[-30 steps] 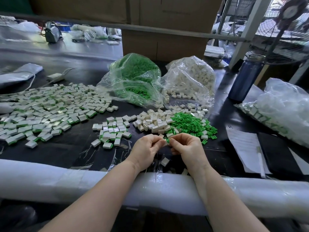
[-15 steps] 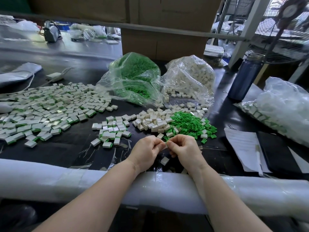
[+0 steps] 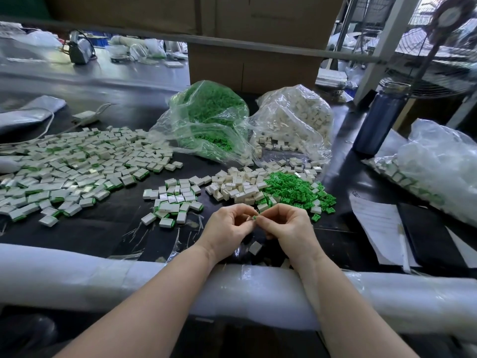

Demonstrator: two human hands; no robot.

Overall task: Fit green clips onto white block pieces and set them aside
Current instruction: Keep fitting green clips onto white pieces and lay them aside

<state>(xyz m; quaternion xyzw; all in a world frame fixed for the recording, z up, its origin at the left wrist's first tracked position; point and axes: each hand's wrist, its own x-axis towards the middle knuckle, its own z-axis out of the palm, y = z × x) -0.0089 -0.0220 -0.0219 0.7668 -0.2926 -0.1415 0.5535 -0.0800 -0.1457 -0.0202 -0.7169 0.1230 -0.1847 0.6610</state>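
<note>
Black table (image 3: 343,177), near edge padded with a white foam roll (image 3: 77,275). Large spread of finished pieces (image 3: 72,171) lay far left, running off the frame's left edge; most lay flat, white face up, green showing along an edge. A clear bag of green clips (image 3: 206,117) and a clear bag of white blocks (image 3: 294,120) sat side by side at the back, mouths toward the person. Another bag (image 3: 433,171) at right was cut off by the frame; contents hard to make out through the plastic. Blue bottle (image 3: 379,120) stood upright behind it. Papers (image 3: 376,223) lay right of the hands.

Middle: loose white blocks (image 3: 235,184) touching a heap of loose clips (image 3: 294,189) on their right; a smaller batch of finished pieces (image 3: 175,200) to their left.

Left hand (image 3: 227,228) and right hand (image 3: 289,228) met just above the table, in front of the loose heaps, fingertips curled together and pinching one clip (image 3: 255,217) between them. Only a speck of green showed; its long axis and facing could not be told. Whether a block was also held was hidden by the fingers. One white block (image 3: 255,248) lay on the table below the hands, tilted.
</note>
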